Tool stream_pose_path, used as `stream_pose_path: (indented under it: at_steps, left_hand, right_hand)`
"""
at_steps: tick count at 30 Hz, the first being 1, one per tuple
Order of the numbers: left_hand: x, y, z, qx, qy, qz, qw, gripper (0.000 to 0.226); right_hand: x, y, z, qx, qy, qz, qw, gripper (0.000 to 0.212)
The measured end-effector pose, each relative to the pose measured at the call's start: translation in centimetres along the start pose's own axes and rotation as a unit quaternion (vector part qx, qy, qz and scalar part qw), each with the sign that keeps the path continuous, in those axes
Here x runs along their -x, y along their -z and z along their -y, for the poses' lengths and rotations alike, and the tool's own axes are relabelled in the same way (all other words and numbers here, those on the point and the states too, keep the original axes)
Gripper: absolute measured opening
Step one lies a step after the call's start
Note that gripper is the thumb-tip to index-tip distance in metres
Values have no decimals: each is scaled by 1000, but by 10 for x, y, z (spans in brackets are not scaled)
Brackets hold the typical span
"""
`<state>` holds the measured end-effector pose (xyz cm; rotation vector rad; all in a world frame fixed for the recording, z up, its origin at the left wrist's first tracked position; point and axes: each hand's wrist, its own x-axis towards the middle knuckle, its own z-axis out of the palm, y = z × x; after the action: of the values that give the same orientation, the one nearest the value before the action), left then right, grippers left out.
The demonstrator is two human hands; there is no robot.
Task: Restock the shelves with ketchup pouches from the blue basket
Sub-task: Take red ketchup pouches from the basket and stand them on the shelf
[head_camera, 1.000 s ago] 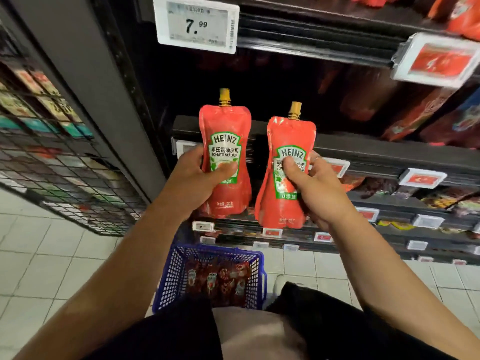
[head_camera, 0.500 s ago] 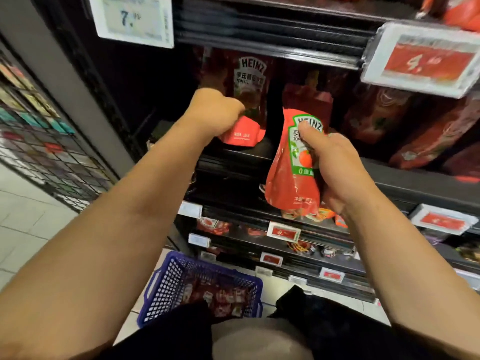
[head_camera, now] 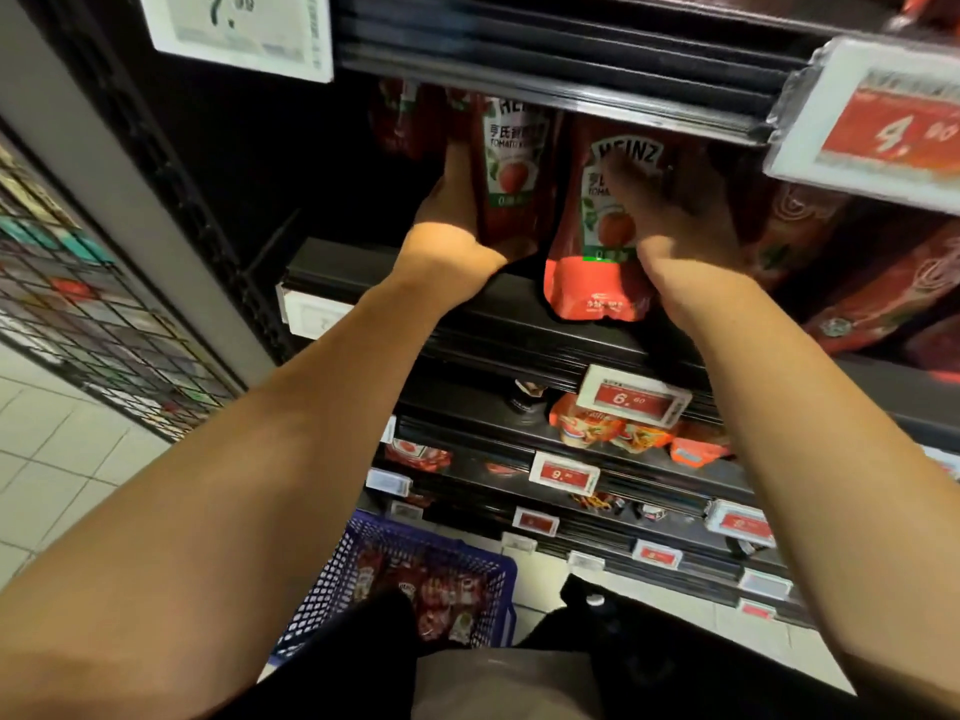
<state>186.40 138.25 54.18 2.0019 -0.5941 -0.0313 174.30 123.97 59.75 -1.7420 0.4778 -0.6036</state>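
The left pouch (head_camera: 511, 168) is gripped low on its side by the left hand (head_camera: 457, 220), thumb under the front of its base, so that it can be stood upright at the front edge of the shelf (head_camera: 363, 267); its base appears to rest on the shelf already. The right pouch (head_camera: 602, 220) is clasped by the right hand (head_camera: 670, 210), fingers laid across its label, and it is held just proud of that same edge, its bottom hanging below the shelf lip (not yet seated, by the look of it). The hold at mid-body is judged to keep the soft pack from folding while it is guided under the shelf above.

Both pouches are glossy red with a Heinz label, a tomato picture and a green band; their spouts are hidden by the upper shelf.

Further red packs are seen to the right along the shelf. Below, at the floor, the blue basket (head_camera: 332, 579) holds more pouches.
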Motion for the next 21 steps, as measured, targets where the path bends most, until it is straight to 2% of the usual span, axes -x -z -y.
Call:
stream_pose_path:
  at_steps: [4,7,9,12,14,18,21]
  left_hand:
    - [-2,2,-3,-37,1,-28,999,92]
    - [-6,3,-3,-46,16,-29,998,87]
    - [-8,2,-4,-58,22,-31,998,86]
    - [-11,2,-1,-92,32,-33,995,91]
    - [-11,0,1,-115,40,-42,992,94]
    - [-15,-7,1,-134,48,-71,987,102]
    - [-28,-11,-3,-157,49,-75,983,101]
  right_hand:
    - [-24,-6,-7,32,44,-19,998,30]
    - [-39,-13,-20,43,82,0,996,33]
    - [-41,-16,-26,52,54,9,997,49]
    - [-39,-16,-35,93,6,35,995,87]
    - [-32,-16,-40,145,1,9,989,88]
    - [-21,-26,-45,289,29,-113,950,92]
    - [-26,-32,-45,306,55,-125,942,86]
